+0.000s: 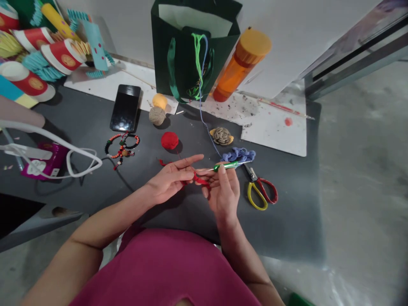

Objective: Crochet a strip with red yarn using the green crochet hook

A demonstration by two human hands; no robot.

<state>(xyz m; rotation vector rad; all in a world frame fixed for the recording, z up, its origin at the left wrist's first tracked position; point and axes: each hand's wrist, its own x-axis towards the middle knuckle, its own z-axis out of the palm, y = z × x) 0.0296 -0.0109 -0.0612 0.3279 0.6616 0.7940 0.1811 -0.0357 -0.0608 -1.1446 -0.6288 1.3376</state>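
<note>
My right hand (225,190) is closed around the green handle of a crochet hook (227,165), whose thin metal tip points left toward my other hand. A narrow strip of red crochet (201,181) hangs between both hands, pinched at its left end by the thumb and fingers of my left hand (170,179). The left index finger is stretched out above it. Just beyond my left hand lies a ball of red yarn (169,140). Blue crocheted yarn (239,154) rests behind the hook. Scissors (259,189) with yellow and red handles lie to the right of my right hand.
A phone (126,108), a beaded bracelet (122,146), yellow (160,101) and beige yarn balls (157,115) and a crocheted flower (222,136) lie on the dark table. Behind stand a green paper bag (162,59) and an orange bottle (237,68). A white cable (81,168) loops at left.
</note>
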